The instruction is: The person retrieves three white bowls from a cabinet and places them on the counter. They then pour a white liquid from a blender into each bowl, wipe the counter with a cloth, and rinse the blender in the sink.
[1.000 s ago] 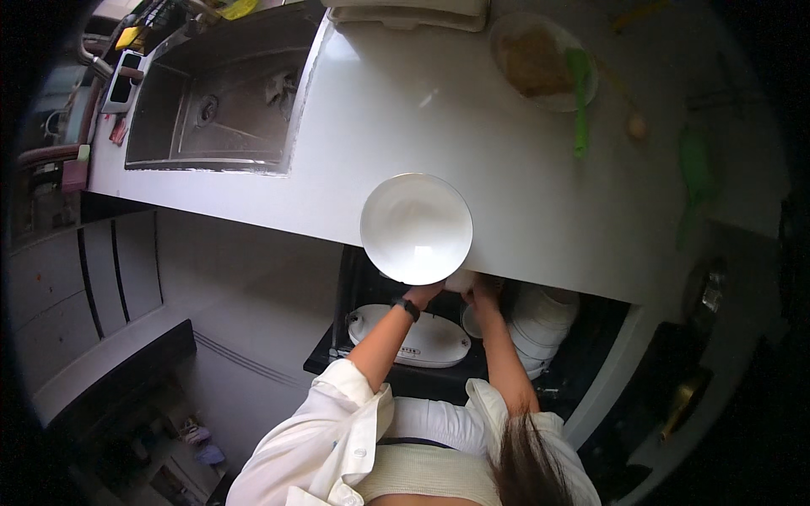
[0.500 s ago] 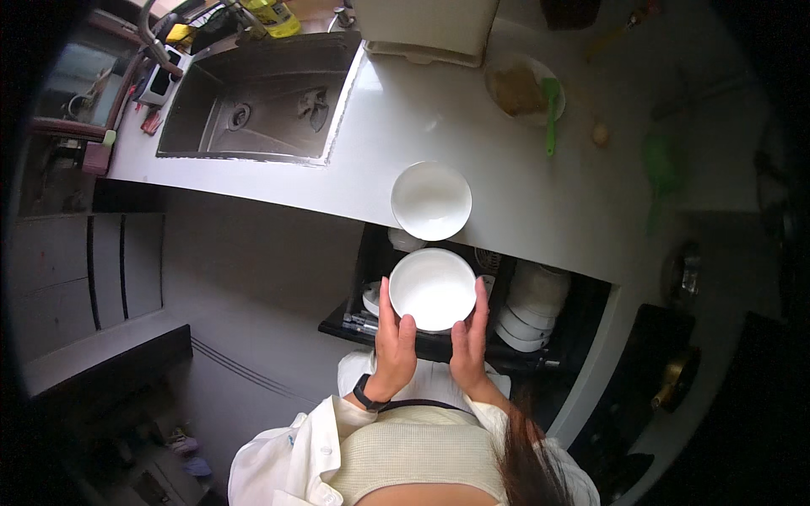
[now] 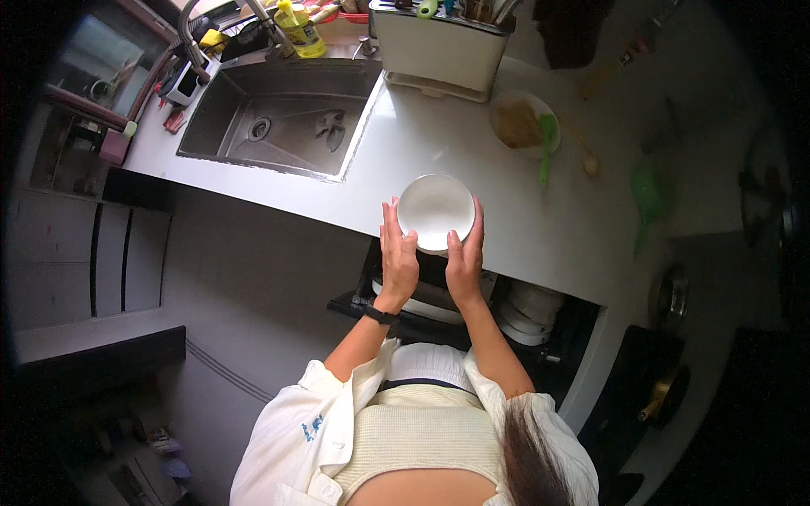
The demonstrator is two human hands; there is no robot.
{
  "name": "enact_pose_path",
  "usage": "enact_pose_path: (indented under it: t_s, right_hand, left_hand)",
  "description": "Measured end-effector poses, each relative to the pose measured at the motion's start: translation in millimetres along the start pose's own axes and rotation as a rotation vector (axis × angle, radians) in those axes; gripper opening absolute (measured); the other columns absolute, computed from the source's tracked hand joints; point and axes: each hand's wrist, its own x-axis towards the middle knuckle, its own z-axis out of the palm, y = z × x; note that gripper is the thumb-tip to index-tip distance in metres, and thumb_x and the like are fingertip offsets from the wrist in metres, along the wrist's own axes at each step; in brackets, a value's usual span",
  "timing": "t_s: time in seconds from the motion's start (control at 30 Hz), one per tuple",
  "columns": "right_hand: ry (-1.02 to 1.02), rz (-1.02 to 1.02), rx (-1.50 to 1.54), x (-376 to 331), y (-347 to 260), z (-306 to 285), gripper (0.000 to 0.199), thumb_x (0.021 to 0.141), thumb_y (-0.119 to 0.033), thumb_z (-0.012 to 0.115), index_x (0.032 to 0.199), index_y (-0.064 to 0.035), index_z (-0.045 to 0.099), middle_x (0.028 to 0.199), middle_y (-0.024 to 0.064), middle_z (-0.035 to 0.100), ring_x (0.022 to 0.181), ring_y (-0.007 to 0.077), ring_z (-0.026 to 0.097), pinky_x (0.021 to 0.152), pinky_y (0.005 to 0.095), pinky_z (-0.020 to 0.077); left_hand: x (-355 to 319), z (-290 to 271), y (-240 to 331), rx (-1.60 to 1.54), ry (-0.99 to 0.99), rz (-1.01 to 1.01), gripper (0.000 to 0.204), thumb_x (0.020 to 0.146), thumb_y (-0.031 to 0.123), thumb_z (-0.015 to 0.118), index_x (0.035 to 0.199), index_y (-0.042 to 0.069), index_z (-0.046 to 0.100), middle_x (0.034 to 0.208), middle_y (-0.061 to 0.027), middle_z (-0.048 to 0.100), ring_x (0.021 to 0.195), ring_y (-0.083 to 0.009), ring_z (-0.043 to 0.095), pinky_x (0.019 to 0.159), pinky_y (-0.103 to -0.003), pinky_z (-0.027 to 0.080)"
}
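Visibly, blue marks point(image 3: 313, 427) dot the shirt point(image 3: 283, 438); left grip point(image 3: 398, 263) and right grip point(image 3: 465, 266) clasp a white bowl point(image 3: 435, 211) between them.

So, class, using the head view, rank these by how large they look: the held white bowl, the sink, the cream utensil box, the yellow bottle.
1. Sink
2. Cream utensil box
3. Held white bowl
4. Yellow bottle

One left hand point(image 3: 398, 266) and one right hand point(image 3: 465, 266) are cupping at least one bowl point(image 3: 435, 211). One sink point(image 3: 287, 139) and one yellow bottle point(image 3: 302, 35) are showing far left, one plate point(image 3: 530, 153) far right.
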Motion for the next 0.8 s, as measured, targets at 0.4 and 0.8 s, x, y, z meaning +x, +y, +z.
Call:
enact_pose_path:
  t_s: [0.4, 0.8]
  right_hand:
    - [-0.026, 0.087, 0.15, -9, 16, -1, 0.061, 0.098, -0.03, 0.035, 0.148, -0.0021, 0.013, 0.154, 0.019, 0.014, 0.142, 0.0316, 0.015, 0.115, 0.0417, 0.0138]
    - [0.231, 0.432, 0.712, 2, 8, 53, 0.06, 0.1, -0.051, 0.024, 0.137, -0.0067, 0.041, 0.137, 0.0094, 0.046, 0.129, 0.023, 0.04, 0.108, 0.0372, 0.0272]
  left_hand:
    - [1, 7, -12, -0.053, 0.019, -0.042, 0.06, 0.098, 0.028, 0.033, 0.146, -0.004, 0.017, 0.154, -0.0227, 0.014, 0.144, -0.0345, 0.01, 0.115, -0.042, 0.012]
    - [33, -18, -44, -0.757, -0.086, -0.385, 0.061, 0.103, 0.045, 0.019, 0.14, -0.001, 0.036, 0.139, -0.0111, 0.041, 0.131, -0.0215, 0.035, 0.111, -0.031, 0.022]
